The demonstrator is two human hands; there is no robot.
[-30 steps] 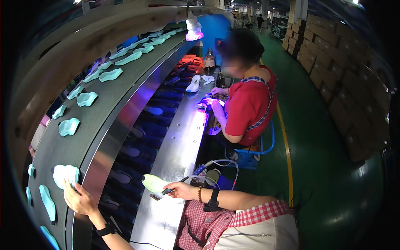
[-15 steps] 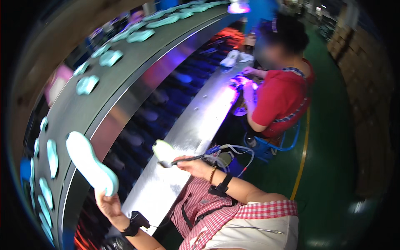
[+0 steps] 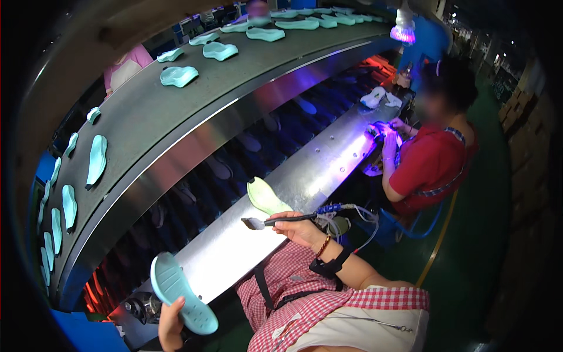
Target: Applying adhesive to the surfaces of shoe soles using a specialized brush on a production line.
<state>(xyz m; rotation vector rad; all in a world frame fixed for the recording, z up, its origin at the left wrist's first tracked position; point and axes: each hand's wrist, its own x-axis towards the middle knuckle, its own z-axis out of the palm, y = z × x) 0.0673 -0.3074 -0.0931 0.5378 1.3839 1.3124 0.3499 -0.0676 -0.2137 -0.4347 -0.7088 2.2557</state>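
My left hand (image 3: 170, 324), at the lower left, is closed on the edge of a light teal shoe sole (image 3: 180, 287). The sole tilts in the air beside the bench's near end, with ridges and small holes showing on the face toward me. In my right hand (image 3: 300, 227) is a black-handled brush (image 3: 265, 222) with dark bristles, held over the bench. A blue fitting and hoses run from the handle's rear end. Just beyond the brush, a pale yellow-green sole (image 3: 265, 196) lies on the metal bench (image 3: 220, 249).
A curving conveyor belt (image 3: 138, 126) carries several teal soles along the far and left sides. Dark shoes fill the rack (image 3: 220, 167) beneath it. At the right, a person in a red top (image 3: 431, 152) works under a purple lamp (image 3: 403, 26). Dark round equipment (image 3: 141, 307) stands at lower left.
My left hand has lowered the teal sole from beside the belt and turned it, so its ridged face now shows. My right hand keeps the brush, now more plainly seen. The whole view has shifted.
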